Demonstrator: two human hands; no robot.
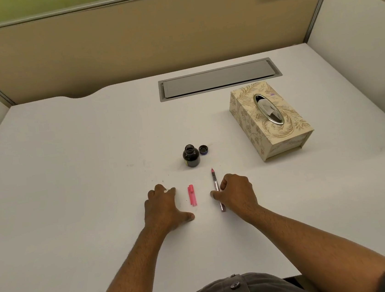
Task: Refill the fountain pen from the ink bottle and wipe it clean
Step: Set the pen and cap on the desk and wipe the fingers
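Observation:
An open ink bottle (191, 156) stands on the white desk (71, 183), its dark cap (203, 149) lying just to its right. The fountain pen (215, 184), uncapped with its nib pointing away from me, lies on the desk; my right hand (236, 192) pinches its barrel with curled fingers. A pink pen cap (192, 195) lies between my hands. My left hand (163, 205) rests on the desk left of the cap, fingers curled over a small white bit that looks like tissue.
A patterned tissue box (270, 119) with a tissue in its slot sits at the right rear. A grey cable flap (218, 79) is set into the desk behind it. Partition walls close the back and sides.

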